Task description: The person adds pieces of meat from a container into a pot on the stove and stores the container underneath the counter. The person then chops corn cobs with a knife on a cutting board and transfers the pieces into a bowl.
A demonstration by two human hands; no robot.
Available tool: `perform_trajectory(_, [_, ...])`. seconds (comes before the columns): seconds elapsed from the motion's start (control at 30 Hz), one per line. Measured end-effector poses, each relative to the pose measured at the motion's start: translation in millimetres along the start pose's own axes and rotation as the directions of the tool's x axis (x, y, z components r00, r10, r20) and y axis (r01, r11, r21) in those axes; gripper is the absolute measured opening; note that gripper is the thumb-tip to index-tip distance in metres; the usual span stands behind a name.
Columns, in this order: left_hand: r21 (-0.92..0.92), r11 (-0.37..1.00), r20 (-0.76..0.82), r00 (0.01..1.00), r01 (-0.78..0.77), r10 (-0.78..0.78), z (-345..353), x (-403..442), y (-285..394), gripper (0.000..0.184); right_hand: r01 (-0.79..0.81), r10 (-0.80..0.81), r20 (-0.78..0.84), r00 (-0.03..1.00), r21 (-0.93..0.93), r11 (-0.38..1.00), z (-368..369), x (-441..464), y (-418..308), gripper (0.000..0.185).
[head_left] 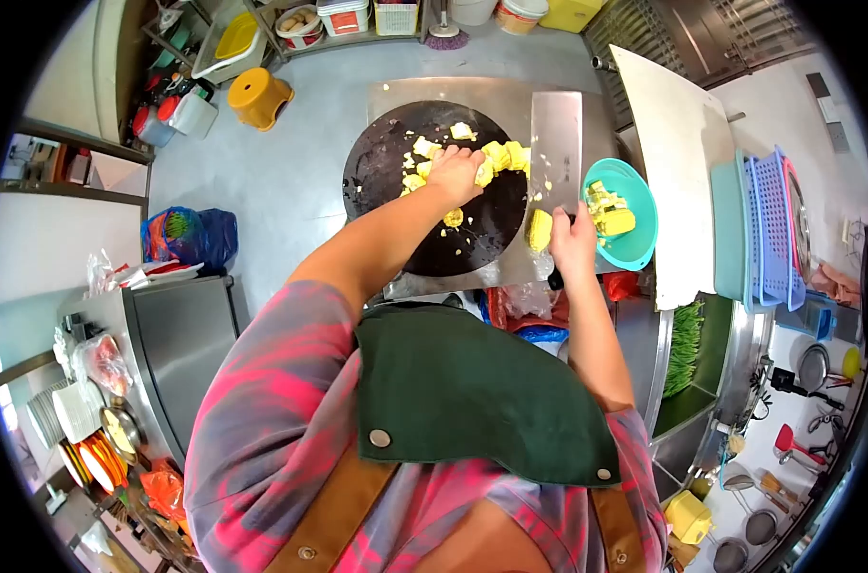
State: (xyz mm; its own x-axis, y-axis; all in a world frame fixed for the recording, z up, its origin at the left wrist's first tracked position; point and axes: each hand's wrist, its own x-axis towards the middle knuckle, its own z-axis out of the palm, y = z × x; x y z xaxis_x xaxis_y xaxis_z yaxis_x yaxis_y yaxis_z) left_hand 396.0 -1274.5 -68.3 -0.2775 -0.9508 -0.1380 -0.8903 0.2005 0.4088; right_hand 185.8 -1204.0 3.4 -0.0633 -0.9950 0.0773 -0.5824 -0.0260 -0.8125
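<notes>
Curling the left hand (456, 175) over yellow corn-like chunks (496, 158) on the round black board (486, 244) at upper centre, whether gripping or not being unclear, and holding a broad steel cleaver (556, 143) in the right hand (573, 239). Seemingly working partway through, showing many chunks cut but leaving a longer yellow piece (540, 230) beside the board and more in the round teal bowl (646, 220), centre right. Meeting a flat white panel (677, 172) close beside the bowl.
</notes>
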Motion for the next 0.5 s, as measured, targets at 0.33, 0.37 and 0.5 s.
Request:
perform_trajectory(0.33, [-0.485,0.874,-0.425,0.874,0.001,-0.237,-60.0,-44.5,-63.6,0.047,0.317,-0.084,0.522,0.849,-0.374,0.872,21.9,-69.4,4.2,0.021])
perform_trajectory(0.37, [-0.524,0.851,-0.444,0.861,-0.026,-0.247,-60.3,-49.1,-77.9,0.047,0.368,-0.097,0.604,0.791,-0.343,0.864,43.6,-71.3,6.6,0.021])
perform_trajectory(0.5, [-0.492,0.870,-0.557,0.775,-0.019,-0.299,-63.2,-84.6,-91.2,0.046,0.313,-0.010,0.649,0.761,-0.353,0.882,107.5,-54.6,-23.4,0.022])
